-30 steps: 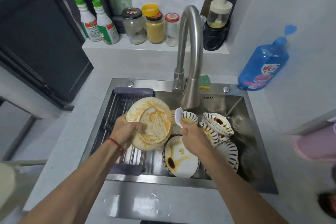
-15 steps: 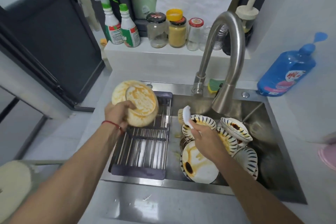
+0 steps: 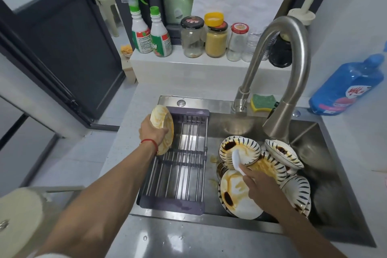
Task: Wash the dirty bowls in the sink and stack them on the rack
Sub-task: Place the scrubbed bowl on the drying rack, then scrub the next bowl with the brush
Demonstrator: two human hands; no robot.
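My left hand (image 3: 151,133) gripping a sauce-smeared bowl (image 3: 163,129) on edge over the rack (image 3: 178,176) at nine o'clock, right hand (image 3: 258,184) pinching a white spoon (image 3: 237,161) above about five dirty striped bowls (image 3: 270,168) at three o'clock

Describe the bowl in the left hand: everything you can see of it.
The cream bowl looks ceramic and is smeared all over with orange-yellow sauce, still unwashed. It is tipped on edge, nearly upright, over the left end of the grey rack that spans the sink. The left hand grips it by the rim; whether its lower edge touches the rack bars is unclear.
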